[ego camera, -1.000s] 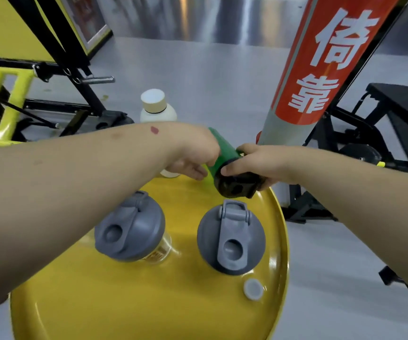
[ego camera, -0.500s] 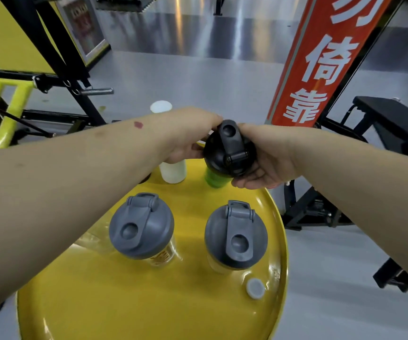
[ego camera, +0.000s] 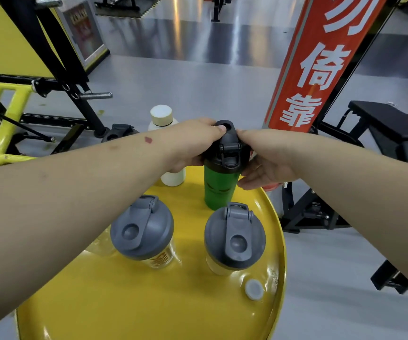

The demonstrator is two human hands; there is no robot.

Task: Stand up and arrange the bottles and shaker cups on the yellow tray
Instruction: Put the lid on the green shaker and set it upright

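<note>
A green shaker cup (ego camera: 219, 187) with a black lid stands upright at the far side of the round yellow tray (ego camera: 149, 303). My left hand (ego camera: 198, 143) and my right hand (ego camera: 261, 158) both grip its black lid from either side. Two clear shaker cups with grey lids, one on the left (ego camera: 141, 229) and one on the right (ego camera: 233, 239), stand upright nearer to me. A white bottle (ego camera: 162, 117) with a beige cap stands behind my left wrist, partly hidden.
A small white cap (ego camera: 254, 289) lies near the tray's right rim. A red and grey padded post (ego camera: 320, 60) rises just behind the tray on the right. Black and yellow gym frames (ego camera: 38, 94) stand to the left, a black bench (ego camera: 389, 123) to the right.
The green shaker cup went from lying tilted in both hands to standing upright on the tray. Both hands now sit on its lid. The camera has risen.
</note>
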